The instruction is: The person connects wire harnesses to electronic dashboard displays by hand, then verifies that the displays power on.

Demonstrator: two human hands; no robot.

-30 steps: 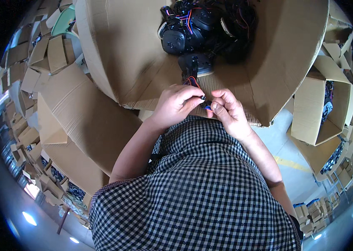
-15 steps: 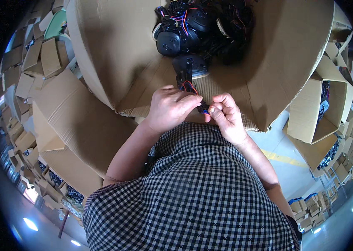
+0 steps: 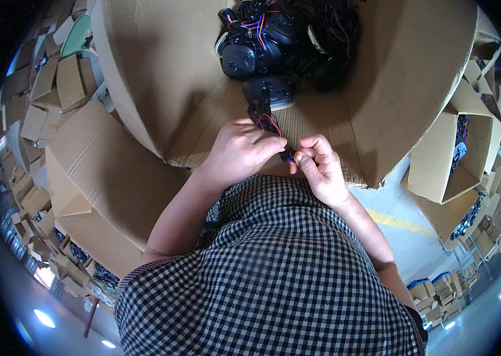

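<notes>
A black cable bundle [image 3: 259,110] with loose red wires hangs over the near side of a large cardboard box [image 3: 197,133]. It runs from a black rounded plastic part [image 3: 264,90] lying inside. My left hand [image 3: 240,151] is closed around the bundle, thumb and forefinger pinching toward its lower end. Close beside it, my right hand [image 3: 323,172] pinches the tip, where short blue and orange wire ends show between thumb and fingers. What lies inside the left fist is hidden.
More black plastic parts [image 3: 274,44] with tangled wiring fill the far part of the box. An open carton [image 3: 440,157] stands at right, and folded cardboard [image 3: 102,172] leans at left. Many cartons surround the grey floor [image 3: 410,243].
Both hands stay nearly in place on the cable bundle. My right hand has shifted very slightly, and the hanging black part has moved a little to the left.
</notes>
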